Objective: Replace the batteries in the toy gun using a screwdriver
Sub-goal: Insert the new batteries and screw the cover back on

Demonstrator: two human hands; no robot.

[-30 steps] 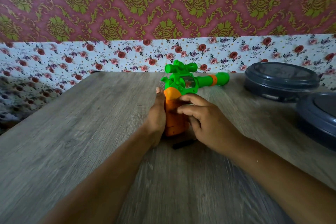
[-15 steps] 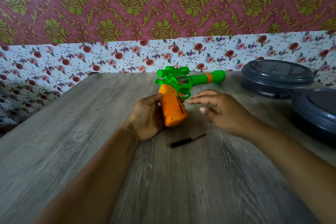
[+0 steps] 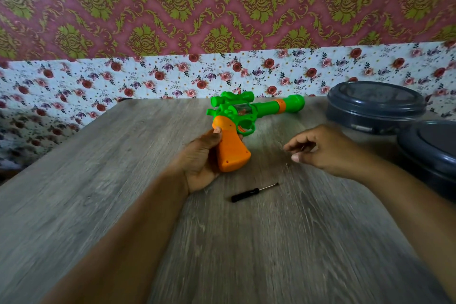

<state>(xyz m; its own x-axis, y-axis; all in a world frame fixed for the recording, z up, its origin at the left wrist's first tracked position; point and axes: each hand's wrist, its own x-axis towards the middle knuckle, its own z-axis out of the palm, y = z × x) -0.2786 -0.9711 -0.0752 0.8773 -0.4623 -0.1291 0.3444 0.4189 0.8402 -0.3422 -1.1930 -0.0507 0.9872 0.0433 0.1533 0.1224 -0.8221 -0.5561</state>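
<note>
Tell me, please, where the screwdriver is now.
The screwdriver lies untouched on the table, centre of the head view, nearer the camera than the toy gun, between both forearms.

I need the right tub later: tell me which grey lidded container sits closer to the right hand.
The nearer grey container, cut off by the right edge, beside the right hand; the other container sits farther back.

1. The gun (image 3: 243, 121) sat mid-table (image 3: 98, 192), held by the left hand (image 3: 201, 158).
2. The screwdriver (image 3: 254, 191) lay nearer.
3. The right hand (image 3: 320, 149) hovered right.
4. Two containers (image 3: 375, 106) stood far right.
</note>
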